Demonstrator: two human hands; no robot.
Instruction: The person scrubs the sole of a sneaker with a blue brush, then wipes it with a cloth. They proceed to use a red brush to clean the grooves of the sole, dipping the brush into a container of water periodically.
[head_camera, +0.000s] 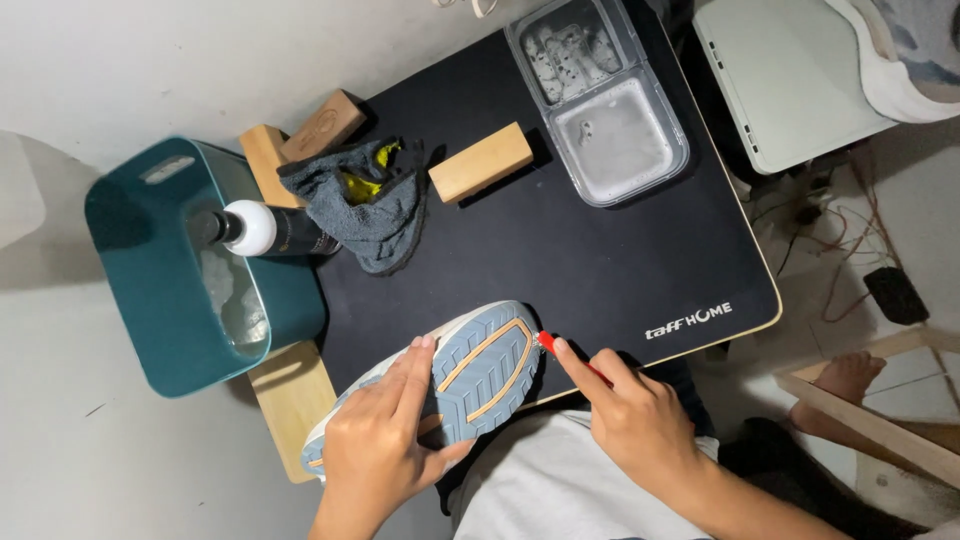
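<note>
My left hand (378, 445) wraps around a shoe (470, 375) turned sole-up at the near edge of the black counter (600, 260), fingers curled over its side. My right hand (630, 420) pinches a slim red tool (548, 342), its tip touching the toe of the sole. Farther back lie a dark cloth (375, 195), a wooden block (481, 161) and a teal bin (150, 290).

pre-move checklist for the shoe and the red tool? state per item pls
1. Left hand grips the shoe, sole up: ok.
2. Right hand holds the red tool: ok.
3. Tool tip at the sole's edge: ok; actual contact cannot tell.
4. Dark cloth on the black tabletop, apart from both hands: ok.
5. Bottle lies across the teal bin rim, may roll: not ok.
</note>
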